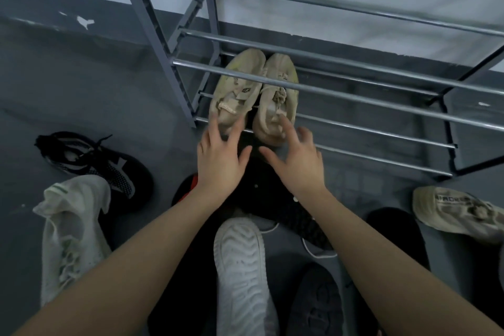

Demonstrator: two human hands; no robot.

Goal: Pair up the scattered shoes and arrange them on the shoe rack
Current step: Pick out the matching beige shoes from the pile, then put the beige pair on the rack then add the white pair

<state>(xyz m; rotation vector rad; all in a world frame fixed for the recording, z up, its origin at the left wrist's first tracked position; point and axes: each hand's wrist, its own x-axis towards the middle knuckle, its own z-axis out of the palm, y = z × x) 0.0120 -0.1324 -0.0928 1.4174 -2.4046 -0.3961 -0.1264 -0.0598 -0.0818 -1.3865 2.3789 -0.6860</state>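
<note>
Pair on rack: two beige shoes, the left beige shoe (236, 90) and the right beige shoe (278, 98), sit side by side on the bottom tier of the shoe rack (354, 84); toes point away toward the wall, heels toward the person; the long axis of each runs straight away from the hands
Left hand (218, 161): fingers spread and straight, tips touching the heel of the left beige shoe; it holds nothing
Right hand (296, 161): fingers spread and loosely bent, tips at the heel of the right beige shoe; whether they touch it I cannot tell; it holds nothing
Key relation: both heels lie directly ahead of the fingertips, one shoe per hand; each hand is equally near its own shoe
Still on the floor: a black shoe (92, 163), a white-green shoe (71, 229), a white shoe sole-up (240, 267), a tan shoe (458, 213); the tan shoe lies nearer the right hand
Likely step: this pair looks placed; the next move probably turns back to the floor
</note>
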